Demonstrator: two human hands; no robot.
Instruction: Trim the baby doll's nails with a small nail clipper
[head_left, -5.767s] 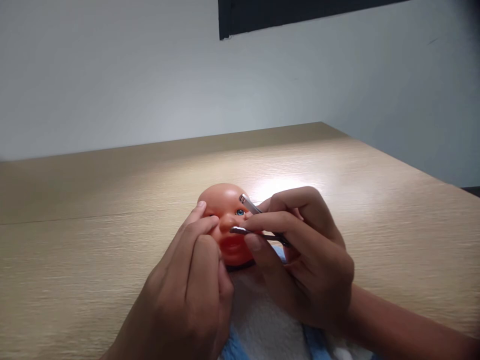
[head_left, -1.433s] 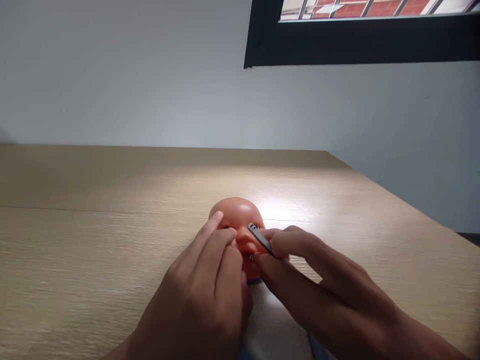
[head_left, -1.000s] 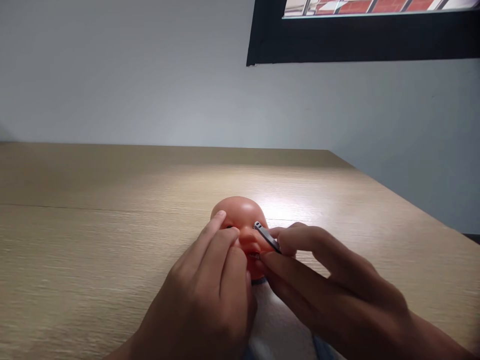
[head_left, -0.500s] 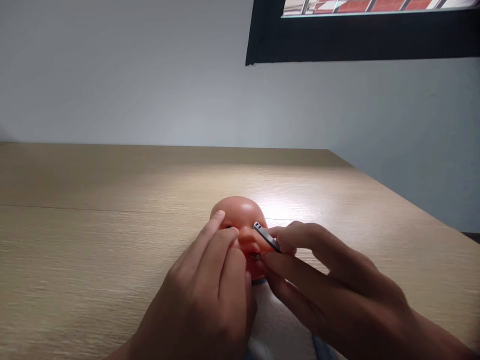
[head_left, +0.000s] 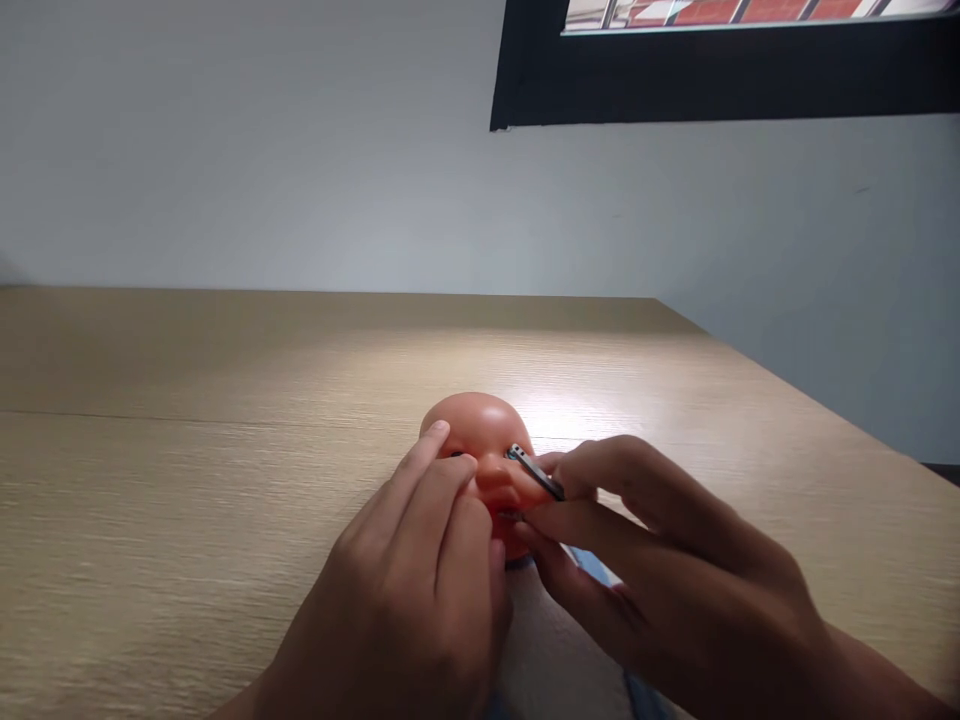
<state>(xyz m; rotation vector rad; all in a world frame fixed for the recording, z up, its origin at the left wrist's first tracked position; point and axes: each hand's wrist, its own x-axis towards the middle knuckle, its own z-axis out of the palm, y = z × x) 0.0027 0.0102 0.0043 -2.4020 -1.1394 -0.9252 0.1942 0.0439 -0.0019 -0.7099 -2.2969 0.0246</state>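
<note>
Brace the doll [head_left: 474,414] beneath your fingertips, left hand [head_left: 409,570] laid half-open on its face, and work lightly with the metal tool [head_left: 538,474] pinched between the fingers of your right hand [head_left: 675,560].

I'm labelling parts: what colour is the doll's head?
The doll's head is orange-pink, clearest in the head view.

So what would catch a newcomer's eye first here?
Likely the doll, just below centre, partly covered by the left hand. Next, the slim grey tool in the right hand, its tip by the doll's eye. Then the dark window frame at top right.
</note>
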